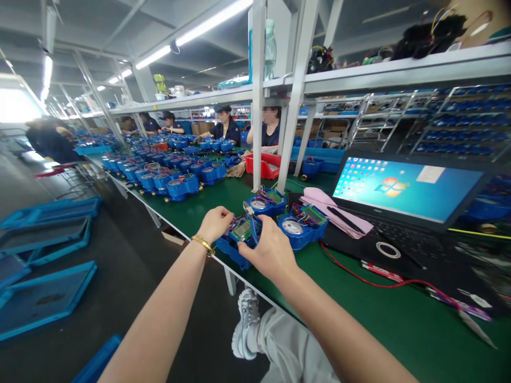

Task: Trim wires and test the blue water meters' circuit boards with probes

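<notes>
A blue water meter (242,233) with an open top, a green display board and coloured wires sits at the near edge of the green bench (399,319). My left hand (215,223), with a gold bracelet on the wrist, is closed on the meter's left side. My right hand (271,250) grips its right side, fingers curled over the housing. Two more blue meters stand just behind: one with a dial face (301,226) and another (266,201) with wires.
An open laptop (407,189) and a folded pink cloth (331,207) lie to the right, with a red wire (359,274) and a tape roll (388,249). Several blue meters (175,175) line the bench farther back. Workers sit beyond; blue trays (43,298) lie on the floor left.
</notes>
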The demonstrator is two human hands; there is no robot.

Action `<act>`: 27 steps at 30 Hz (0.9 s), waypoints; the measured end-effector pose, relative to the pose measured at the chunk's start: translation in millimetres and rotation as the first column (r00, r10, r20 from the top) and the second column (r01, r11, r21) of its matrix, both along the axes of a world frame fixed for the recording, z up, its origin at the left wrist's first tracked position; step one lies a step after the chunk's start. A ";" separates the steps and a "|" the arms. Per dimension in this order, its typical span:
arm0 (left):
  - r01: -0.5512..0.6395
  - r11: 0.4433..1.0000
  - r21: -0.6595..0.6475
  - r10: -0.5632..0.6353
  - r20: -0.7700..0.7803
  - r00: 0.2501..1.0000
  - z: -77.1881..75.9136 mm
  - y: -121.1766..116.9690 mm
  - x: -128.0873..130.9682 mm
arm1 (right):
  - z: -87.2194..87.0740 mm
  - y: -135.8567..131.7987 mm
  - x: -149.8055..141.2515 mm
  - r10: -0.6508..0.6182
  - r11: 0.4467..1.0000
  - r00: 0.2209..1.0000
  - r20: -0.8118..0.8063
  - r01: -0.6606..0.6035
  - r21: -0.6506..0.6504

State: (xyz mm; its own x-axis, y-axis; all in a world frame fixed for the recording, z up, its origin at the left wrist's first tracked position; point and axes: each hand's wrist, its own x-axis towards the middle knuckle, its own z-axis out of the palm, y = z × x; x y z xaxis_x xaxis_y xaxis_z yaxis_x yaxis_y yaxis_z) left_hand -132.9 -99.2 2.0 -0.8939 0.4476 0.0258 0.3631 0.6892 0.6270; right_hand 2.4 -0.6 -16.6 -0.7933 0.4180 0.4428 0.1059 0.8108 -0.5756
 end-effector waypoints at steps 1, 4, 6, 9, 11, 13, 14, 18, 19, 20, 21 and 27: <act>0.002 1.000 0.014 -0.002 0.011 1.000 -0.8 -0.6 -0.1 | 2.0 0.9 -1.6 0.002 1.000 1.000 0.015 -0.002 0.009; 0.009 0.998 0.066 -0.012 0.051 0.999 -3.0 -1.7 -1.5 | 3.5 5.7 -6.0 0.037 0.999 0.997 0.063 -0.037 -0.006; 0.005 0.994 0.106 -0.012 0.073 0.997 -4.8 -1.7 -3.5 | -1.7 8.9 -6.5 0.068 0.997 0.994 0.091 -0.066 -0.026; -0.002 0.985 0.170 -0.015 0.102 0.995 -8.7 -0.5 -7.1 | -15.3 11.1 -0.7 0.091 0.995 0.993 0.074 -0.087 -0.058; -0.002 0.976 0.216 -0.027 0.129 0.991 -11.1 0.4 -8.8 | -21.1 12.1 5.6 0.114 0.981 0.993 0.040 -0.106 -0.162; 0.000 0.965 0.263 -0.044 0.162 0.986 -12.4 0.5 -9.3 | -18.5 14.8 10.9 0.152 0.902 0.988 0.020 -0.131 -0.412; 0.002 0.958 0.286 -0.056 0.180 0.982 -12.6 0.2 -9.0 | -13.7 17.0 12.2 0.170 0.829 0.985 0.017 -0.134 -0.543; 0.015 0.926 0.378 -0.111 0.235 0.966 -10.7 -3.6 -5.8 | 19.5 30.2 7.3 0.339 0.503 0.938 0.077 -0.111 -0.857; 0.016 0.917 0.398 -0.122 0.242 0.963 -10.1 -4.7 -5.2 | 27.9 33.2 4.3 0.413 0.411 0.906 0.091 -0.097 -0.906; 0.018 0.910 0.415 -0.131 0.246 0.960 -9.8 -5.7 -4.8 | 35.1 35.4 1.1 0.482 0.318 0.871 0.094 -0.074 -0.945; 0.019 0.902 0.431 -0.140 0.250 0.958 -9.6 -6.5 -4.7 | 40.8 36.8 -2.1 0.536 0.236 0.840 0.088 -0.048 -0.971; 0.017 0.875 0.483 -0.163 0.263 0.951 -11.7 -8.4 -6.6 | 45.9 31.7 -12.5 0.619 -0.005 0.783 0.063 0.085 -0.996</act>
